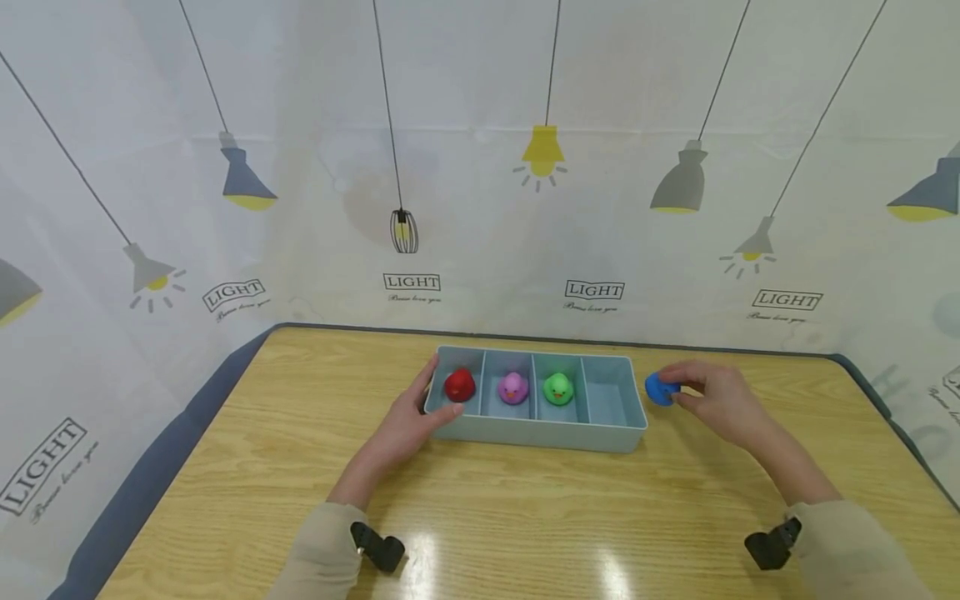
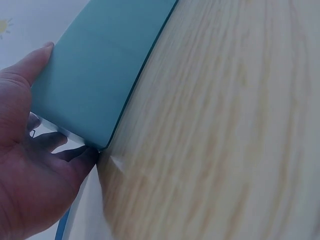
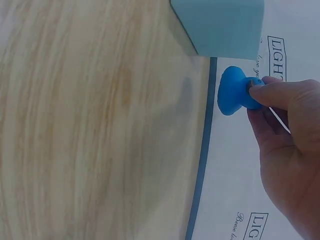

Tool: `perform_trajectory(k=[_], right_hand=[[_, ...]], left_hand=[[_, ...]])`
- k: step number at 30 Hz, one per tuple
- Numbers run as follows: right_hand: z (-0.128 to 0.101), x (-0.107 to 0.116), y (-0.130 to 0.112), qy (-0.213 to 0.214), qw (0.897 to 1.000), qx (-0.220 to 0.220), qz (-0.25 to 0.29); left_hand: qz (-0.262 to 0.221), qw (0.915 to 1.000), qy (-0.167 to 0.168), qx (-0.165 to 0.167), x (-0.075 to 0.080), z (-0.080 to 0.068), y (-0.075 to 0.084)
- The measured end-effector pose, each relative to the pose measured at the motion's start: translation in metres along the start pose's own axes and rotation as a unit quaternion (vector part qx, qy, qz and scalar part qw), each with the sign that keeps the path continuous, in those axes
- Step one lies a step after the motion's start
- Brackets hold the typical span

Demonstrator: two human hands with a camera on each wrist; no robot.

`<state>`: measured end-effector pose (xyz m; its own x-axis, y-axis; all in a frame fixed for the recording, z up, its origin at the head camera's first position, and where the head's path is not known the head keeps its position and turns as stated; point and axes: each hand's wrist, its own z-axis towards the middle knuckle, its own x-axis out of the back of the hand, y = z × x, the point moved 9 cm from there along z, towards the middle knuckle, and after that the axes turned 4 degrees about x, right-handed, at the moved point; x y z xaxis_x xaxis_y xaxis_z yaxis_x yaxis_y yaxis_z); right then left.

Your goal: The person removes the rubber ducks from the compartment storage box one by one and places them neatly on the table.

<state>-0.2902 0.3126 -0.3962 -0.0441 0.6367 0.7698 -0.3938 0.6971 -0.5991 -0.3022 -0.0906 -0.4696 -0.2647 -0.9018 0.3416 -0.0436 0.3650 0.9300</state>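
Observation:
A light blue divided box [image 1: 536, 432] stands on the table with its long side toward me. From left to right, its compartments hold a red rubber duck [image 1: 460, 385], a purple rubber duck [image 1: 513, 388] and a green rubber duck [image 1: 558, 389]; the rightmost one is bare. My left hand [image 1: 408, 425] grips the box's left end, thumb at the front rim and fingers along the end wall [image 2: 70, 132]. Between thumb and fingers, my right hand [image 1: 723, 404] pinches a blue rubber duck [image 3: 232, 91] by its head, just right of the box and raised over the table.
The wooden table [image 1: 525, 508] has a dark edge strip [image 1: 360, 331] along its back. Behind it hangs a white cloth [image 1: 480, 183] printed with lamps. Black wrist cameras [image 1: 378, 547] sit on both sleeves.

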Motion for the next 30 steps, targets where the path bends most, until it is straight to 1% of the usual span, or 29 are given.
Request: perform_trajectory(k=[6, 12, 18, 30], right_hand=[[-0.005, -0.010, 0.003, -0.013, 1.000, 0.007, -0.002], [-0.009, -0.019, 0.012, -0.032, 0.999, -0.004, 0.007], [-0.011, -0.021, 0.016, -0.035, 0.999, 0.001, 0.006], [-0.012, -0.022, 0.011, -0.044, 0.999, 0.006, -0.001]], left_hand=[[0.004, 1.0000, 0.002, 0.003, 0.001, 0.000, 0.000], [0.008, 1.0000, 0.001, 0.002, 0.001, -0.001, 0.001], [0.003, 1.0000, 0.000, 0.001, 0.000, -0.001, 0.001], [0.005, 1.0000, 0.000, 0.004, 0.000, 0.000, 0.000]])
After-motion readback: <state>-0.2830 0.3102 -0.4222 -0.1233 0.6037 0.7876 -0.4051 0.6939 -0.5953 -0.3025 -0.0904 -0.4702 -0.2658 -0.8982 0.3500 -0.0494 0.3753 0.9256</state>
